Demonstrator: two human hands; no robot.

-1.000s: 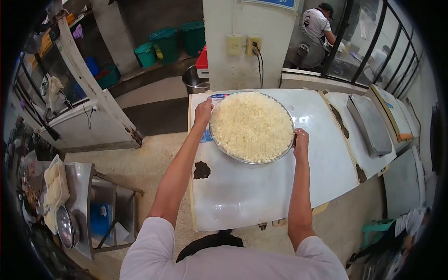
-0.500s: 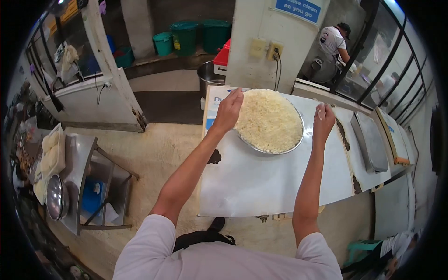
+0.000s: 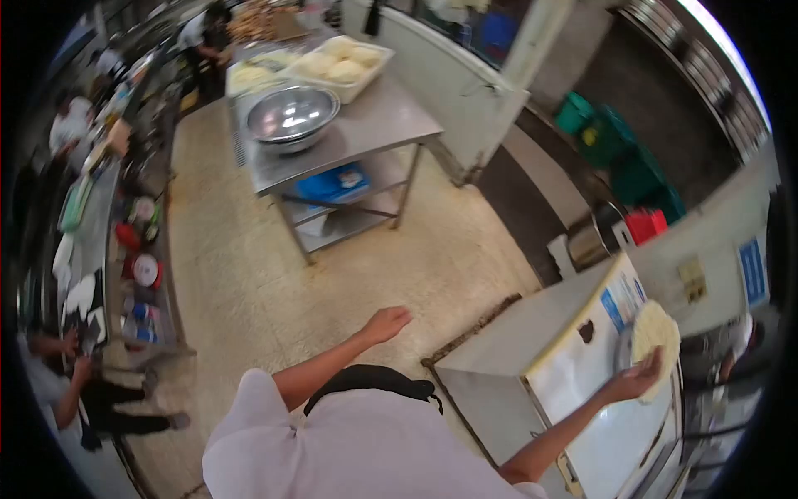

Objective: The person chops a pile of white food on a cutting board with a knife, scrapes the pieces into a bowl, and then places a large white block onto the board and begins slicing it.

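Note:
At the right, a round metal bowl (image 3: 657,326) heaped with pale grated food stands on the white-topped chest. My right hand (image 3: 636,378) is in front of the heap, fingers apart and slightly curled, with nothing visible in it; whether it touches the food cannot be made out. Over the bare floor hangs my left hand (image 3: 386,324), its fingers curled together and nothing visible in them. Farther ahead, empty steel bowls (image 3: 293,116) and a white tray (image 3: 374,68) of pale round dough-like pieces sit on a steel table (image 3: 374,137).
A long counter (image 3: 104,224) runs down the left side, with people beside it, one (image 3: 50,391) at lower left. A half wall (image 3: 432,100) stands behind the steel table. Green bins (image 3: 615,150) and a metal pot (image 3: 590,241) are at upper right.
The view has swung left, putting the steel table ahead and the chest at the right. My left hand has left the bowl's side; my right hand has opened and is now by the heap.

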